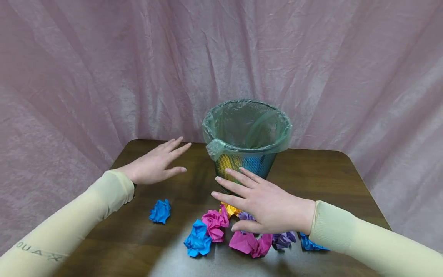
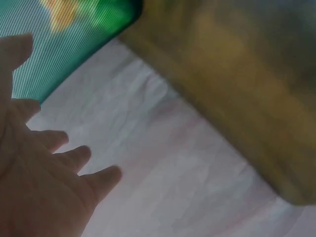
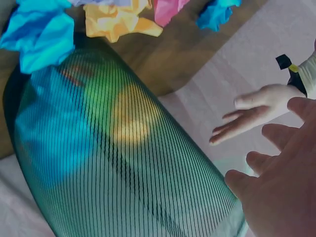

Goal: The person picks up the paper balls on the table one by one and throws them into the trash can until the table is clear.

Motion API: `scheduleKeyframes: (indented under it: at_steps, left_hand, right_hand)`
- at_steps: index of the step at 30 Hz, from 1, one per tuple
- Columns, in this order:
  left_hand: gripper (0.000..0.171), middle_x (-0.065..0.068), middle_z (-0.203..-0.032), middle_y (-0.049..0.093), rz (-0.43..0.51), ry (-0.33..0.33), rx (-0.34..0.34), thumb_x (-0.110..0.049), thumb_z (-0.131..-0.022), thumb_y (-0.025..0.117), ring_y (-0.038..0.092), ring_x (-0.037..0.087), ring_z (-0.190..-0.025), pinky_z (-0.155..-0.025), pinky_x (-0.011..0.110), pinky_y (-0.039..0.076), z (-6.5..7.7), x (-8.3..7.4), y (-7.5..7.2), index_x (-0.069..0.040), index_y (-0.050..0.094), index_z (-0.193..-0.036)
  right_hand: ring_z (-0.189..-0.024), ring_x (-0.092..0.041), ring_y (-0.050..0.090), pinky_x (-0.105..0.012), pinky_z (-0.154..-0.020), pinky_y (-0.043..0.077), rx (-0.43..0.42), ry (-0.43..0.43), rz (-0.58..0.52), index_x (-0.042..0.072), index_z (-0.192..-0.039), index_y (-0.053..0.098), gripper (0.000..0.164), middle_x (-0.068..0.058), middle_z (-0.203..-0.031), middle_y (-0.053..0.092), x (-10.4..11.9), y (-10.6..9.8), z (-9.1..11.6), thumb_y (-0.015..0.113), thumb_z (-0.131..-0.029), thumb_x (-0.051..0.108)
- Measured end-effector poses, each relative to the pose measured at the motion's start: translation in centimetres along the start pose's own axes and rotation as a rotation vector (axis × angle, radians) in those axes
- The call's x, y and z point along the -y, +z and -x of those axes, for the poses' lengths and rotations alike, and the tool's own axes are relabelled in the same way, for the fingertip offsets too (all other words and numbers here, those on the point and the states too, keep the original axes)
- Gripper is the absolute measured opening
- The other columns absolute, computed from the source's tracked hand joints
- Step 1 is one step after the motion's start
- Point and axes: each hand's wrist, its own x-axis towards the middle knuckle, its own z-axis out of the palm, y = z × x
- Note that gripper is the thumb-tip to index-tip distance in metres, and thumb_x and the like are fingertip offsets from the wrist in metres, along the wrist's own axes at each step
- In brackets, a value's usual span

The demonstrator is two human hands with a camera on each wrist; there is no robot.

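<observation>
While both hands are hovering over the desk (image 1: 311, 169), we are seeing neither one gripping anything: the left hand (image 1: 157, 163) is extending loosely spread fingers from the left edge toward the far edge, and the right hand (image 1: 266, 206) is reaching inward from the right edge, its fingers likewise extended. Near the middle of the far edge, a mesh bin (image 1: 268, 165) is standing upright; its green liner (image 1: 215, 148) is overlapping the rim, presumably to keep the bag from slipping inward, and the mesh is letting us make out coloured paper (image 3: 136, 116) inside. Between the bin and the near side, we are finding a blue ball (image 1: 198, 239), two pink balls (image 1: 216, 223), an orange ball (image 1: 230, 209) and purple paper (image 1: 284, 240) clustering loosely, partly hidden by the right hand. Toward the left edge, a lone blue wad (image 1: 160, 211) is lying apart. We are judging this scatter unordered, crumpled facets probably preventing rolling.
</observation>
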Motion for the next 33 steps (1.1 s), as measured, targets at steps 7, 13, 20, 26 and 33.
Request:
scheduleKeyframes:
  at_steps: [7,13,20,26,33]
  left_hand:
    - [0.082,0.018,-0.168,0.019,0.073,0.011,0.127,-0.04,-0.095,0.074,0.022,0.044,-0.151,-0.111,0.062,0.036,3.0,-0.5,4.0,-0.024,0.03,-0.163]
    - [0.084,0.022,-0.165,0.024,0.126,-0.027,0.234,-0.033,-0.089,0.082,0.025,0.048,-0.149,-0.105,0.059,0.044,5.1,-0.6,6.3,-0.022,0.039,-0.16]
    - [0.085,0.027,-0.162,0.028,0.166,-0.064,0.259,-0.024,-0.079,0.089,0.029,0.051,-0.146,-0.103,0.059,0.045,6.7,-0.6,7.9,-0.014,0.05,-0.154]
    - [0.083,0.027,-0.161,0.029,0.158,-0.071,0.262,-0.022,-0.08,0.089,0.029,0.053,-0.145,-0.102,0.06,0.046,7.6,-0.3,8.8,-0.013,0.051,-0.152]
    - [0.077,0.029,-0.159,0.032,0.13,-0.075,0.256,-0.019,-0.082,0.088,0.035,0.053,-0.142,-0.1,0.06,0.048,8.2,0.0,9.6,-0.016,0.054,-0.151]
  right_hand:
    - [-0.157,-0.032,0.003,-0.054,-0.124,0.01,0.014,-0.017,-0.033,0.024,-0.164,0.025,0.079,-0.003,-0.171,0.013,0.4,2.4,-0.6,0.045,-0.1,0.067]
    - [-0.156,-0.033,0.008,-0.052,-0.123,0.017,0.062,0.013,-0.066,0.025,-0.164,0.026,0.079,-0.003,-0.171,0.016,0.9,4.2,-0.6,0.044,-0.101,0.067]
    - [-0.156,-0.032,0.01,-0.05,-0.122,0.022,0.09,0.04,-0.132,0.027,-0.164,0.025,0.079,-0.002,-0.17,0.017,1.4,5.8,-0.3,0.044,-0.1,0.068]
    - [-0.157,-0.031,0.008,-0.048,-0.123,0.019,0.098,0.032,-0.152,0.028,-0.165,0.023,0.079,-0.002,-0.17,0.017,1.8,6.5,-0.9,0.041,-0.1,0.069]
    - [-0.156,-0.032,0.009,-0.049,-0.122,0.022,0.084,-0.005,-0.153,0.028,-0.164,0.025,0.078,-0.003,-0.17,0.019,2.5,7.2,-2.5,0.042,-0.1,0.069]
